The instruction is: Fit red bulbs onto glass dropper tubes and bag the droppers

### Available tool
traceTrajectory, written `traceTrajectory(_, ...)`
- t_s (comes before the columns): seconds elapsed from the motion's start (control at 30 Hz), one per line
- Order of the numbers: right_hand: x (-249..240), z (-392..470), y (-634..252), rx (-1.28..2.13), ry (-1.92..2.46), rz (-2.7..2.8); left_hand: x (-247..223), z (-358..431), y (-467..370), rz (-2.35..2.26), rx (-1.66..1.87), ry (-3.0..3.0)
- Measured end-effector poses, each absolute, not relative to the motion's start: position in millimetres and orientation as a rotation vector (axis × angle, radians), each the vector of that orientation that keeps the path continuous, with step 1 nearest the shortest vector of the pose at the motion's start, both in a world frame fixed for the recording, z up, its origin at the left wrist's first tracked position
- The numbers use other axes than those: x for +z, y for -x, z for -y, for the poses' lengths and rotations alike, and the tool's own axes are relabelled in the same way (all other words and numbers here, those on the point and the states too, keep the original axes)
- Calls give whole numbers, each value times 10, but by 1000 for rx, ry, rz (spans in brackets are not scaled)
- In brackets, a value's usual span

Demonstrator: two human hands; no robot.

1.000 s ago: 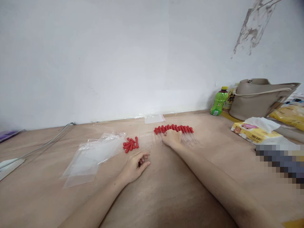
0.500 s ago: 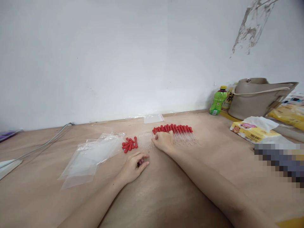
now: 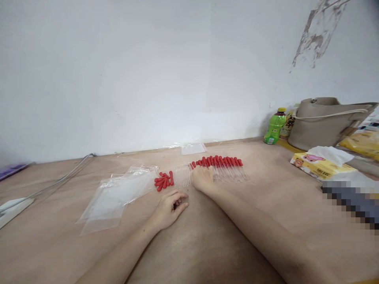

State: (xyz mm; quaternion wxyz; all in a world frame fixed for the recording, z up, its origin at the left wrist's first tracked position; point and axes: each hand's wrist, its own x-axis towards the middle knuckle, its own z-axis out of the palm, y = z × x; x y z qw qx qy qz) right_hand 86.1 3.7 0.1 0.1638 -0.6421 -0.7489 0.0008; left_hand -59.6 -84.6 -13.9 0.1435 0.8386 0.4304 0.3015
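My right hand (image 3: 202,178) is closed over the left end of a row of clear droppers with red bulbs (image 3: 220,161); what its fingers grip is too hidden to make out. To its left lie several thin clear tubes (image 3: 182,177) without bulbs, side by side. Loose red bulbs (image 3: 164,181) are heaped left of those tubes. Nearer to me, my left hand (image 3: 173,206) rests on the brown table covering, holding nothing, its thumb and fingers apart and curved.
Clear zip bags (image 3: 111,201) lie overlapping at left, beside a grey cable (image 3: 66,175). Another bag (image 3: 193,148) is by the wall. At right stand a green bottle (image 3: 274,127), a beige bag (image 3: 318,124) and a yellow tissue box (image 3: 322,167).
The whole view has shifted slightly. My right hand has turned a little at the left end of the dropper row, its fingers now more hidden. My left hand keeps its pose.
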Motion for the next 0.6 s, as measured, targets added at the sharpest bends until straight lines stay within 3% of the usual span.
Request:
traceTrajectory(0.1, -71, 155, -1084, -68, 1680, 2159, -138, 850, 606, -1313, 938, -2420)
traceTrajectory(0.23, -258, 397, -1487, -92, 1140, 2230, 9, 688, 765, -1633, 1138, -2326)
traceTrajectory(0.37, -345, 537, -1756, -49, 923, 2231, 269, 314, 998, -2087, 851, -2238)
traceTrajectory(0.6, -312, 540, -1772, -45, 840, 2312, 284, -317, 988, -2207, 610, -2126)
